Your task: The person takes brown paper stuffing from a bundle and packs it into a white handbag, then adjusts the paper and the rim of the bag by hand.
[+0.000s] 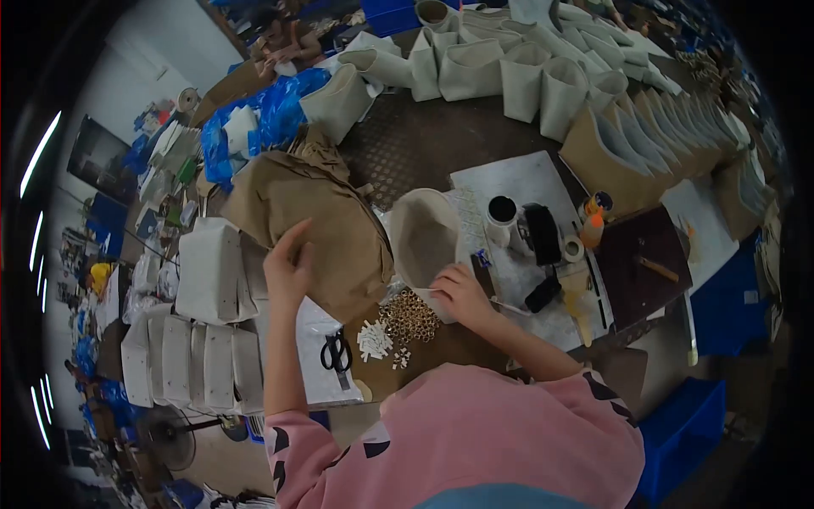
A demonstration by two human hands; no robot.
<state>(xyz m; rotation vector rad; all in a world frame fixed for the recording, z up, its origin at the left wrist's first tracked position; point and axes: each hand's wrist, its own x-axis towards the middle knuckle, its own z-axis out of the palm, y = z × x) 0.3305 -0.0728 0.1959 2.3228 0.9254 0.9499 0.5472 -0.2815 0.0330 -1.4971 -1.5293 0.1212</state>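
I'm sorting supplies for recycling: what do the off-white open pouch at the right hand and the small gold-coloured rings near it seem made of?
Off-white open pouch: probably felt or thick fabric, matt; its dull walls curve softly. Small gold-coloured rings: likely metal, shiny, brass or plated, judging by their glints.

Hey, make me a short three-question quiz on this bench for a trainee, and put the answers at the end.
1. Multiple choice: what does the right hand touch?
A. The tape roll
B. A pale bin
C. The fan

2. True or false: the scissors are in the left hand.

3. Fill in the blank: a pile of ____ rings lies beside small white pieces.

Key:
1. B
2. False; they lie on a white sheet.
3. gold-coloured
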